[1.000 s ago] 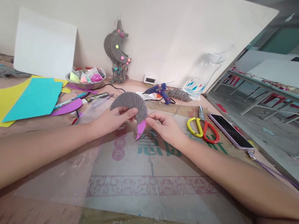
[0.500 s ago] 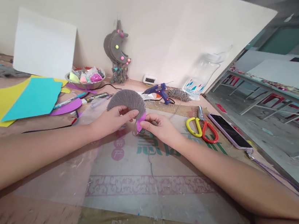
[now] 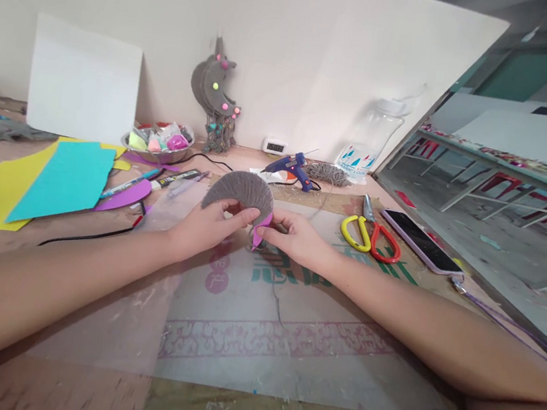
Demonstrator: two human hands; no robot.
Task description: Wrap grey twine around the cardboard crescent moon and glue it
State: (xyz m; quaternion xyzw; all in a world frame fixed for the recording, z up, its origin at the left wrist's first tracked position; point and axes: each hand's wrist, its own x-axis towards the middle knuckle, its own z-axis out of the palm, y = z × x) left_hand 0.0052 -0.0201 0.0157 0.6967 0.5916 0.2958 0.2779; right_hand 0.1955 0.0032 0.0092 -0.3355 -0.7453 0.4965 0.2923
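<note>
My left hand [image 3: 203, 224] grips the inner edge of a crescent-shaped piece wrapped in grey yarn [image 3: 240, 188], held upright over a clear plastic sheet [image 3: 236, 334]. The crescent's bare pink tip [image 3: 261, 228] points down between my hands. My right hand [image 3: 294, 235] pinches close to that pink tip, fingers closed; a thin grey yarn strand [image 3: 276, 293] trails from there toward me across the sheet.
Yellow- and red-handled scissors [image 3: 373, 235] and a phone [image 3: 417, 239] lie to the right. A blue glue gun [image 3: 291, 167], a yarn bundle [image 3: 328, 172], a bowl of coloured bits [image 3: 158, 143], a finished grey moon [image 3: 213, 93] and coloured paper sheets [image 3: 62, 180] lie behind and left.
The crescent has turned slightly, so less of the pink tip shows. My right hand has moved in close against the tip. Both forearms stay in place.
</note>
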